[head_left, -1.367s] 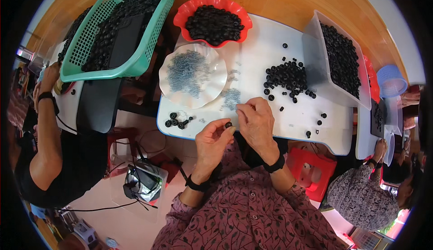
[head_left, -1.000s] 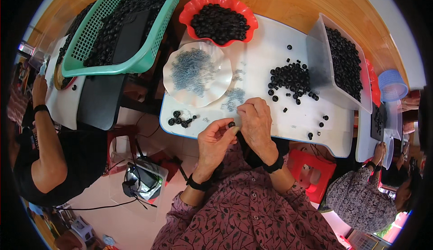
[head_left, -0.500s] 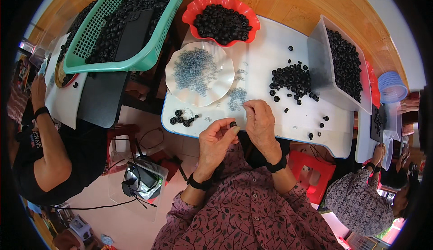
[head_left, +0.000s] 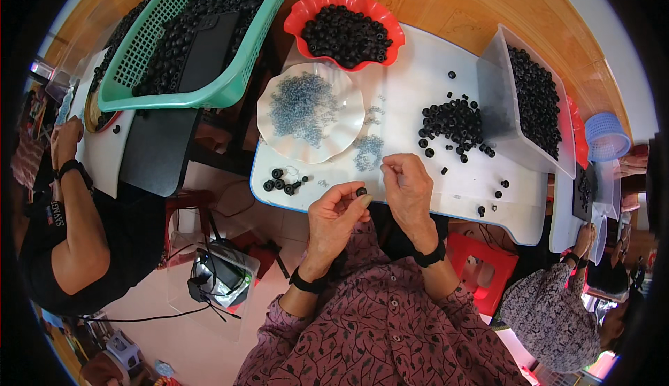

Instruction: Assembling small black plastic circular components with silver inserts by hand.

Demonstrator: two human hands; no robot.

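My left hand (head_left: 329,222) pinches a small round black plastic part (head_left: 361,191) between thumb and fingers, just off the table's near edge. To its right, my right hand (head_left: 409,192) is raised with thumb and fingertips pressed together; whatever sits in that pinch is too small to make out. The two hands are apart. Beyond them lies a loose patch of tiny clear-grey springs (head_left: 368,153). More springs fill a white wavy-rimmed plate (head_left: 354,111). Several finished-looking black parts (head_left: 282,184) lie left of my left hand, and a heap of small black parts (head_left: 453,125) spreads to the right.
A red scalloped bowl (head_left: 399,41) of black parts stands at the back of the white table (head_left: 418,58). At right is a translucent bin (head_left: 496,100) of black pieces. A green basket (head_left: 209,100) stands left. Co-workers sit on both sides; a red stool (head_left: 481,264) is below.
My right hand has shifted slightly right, away from the left hand, which keeps its black part. At far left, the co-worker's hand has moved, and a second hand now shows beside it.
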